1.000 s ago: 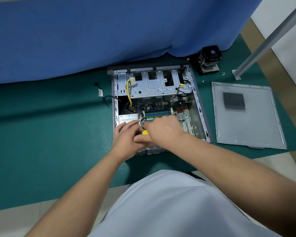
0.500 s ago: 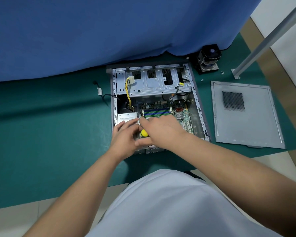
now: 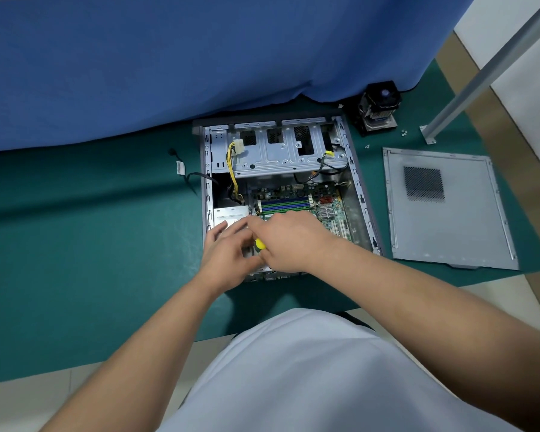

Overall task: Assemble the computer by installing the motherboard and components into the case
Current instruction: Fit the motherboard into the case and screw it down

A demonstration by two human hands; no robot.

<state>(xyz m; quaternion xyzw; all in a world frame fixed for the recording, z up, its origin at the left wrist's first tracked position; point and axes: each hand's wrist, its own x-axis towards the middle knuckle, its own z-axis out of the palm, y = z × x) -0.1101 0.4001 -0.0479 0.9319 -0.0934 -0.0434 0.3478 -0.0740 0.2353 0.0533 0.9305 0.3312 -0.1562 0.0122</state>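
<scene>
Both bare forearms reach in from the 6 o'clock edge and converge just below the picture's middle, hands close together. The right hand point(image 3: 289, 241) lies palm down with its fingers curled around a yellow-tipped tool point(image 3: 259, 244). At its 9 o'clock, the left hand point(image 3: 228, 252) spreads loose fingers pointing toward 1 o'clock, fingertips blurred.

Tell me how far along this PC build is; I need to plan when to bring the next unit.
Done: the motherboard already lies inside the open case. In hand: the right hand grips a yellow-handled tool at the board's near left part, with the left hand beside it; what the tip meets is hidden. Left: the cooler fan still sits outside the case, and the side panel lies off on the mat.
</scene>
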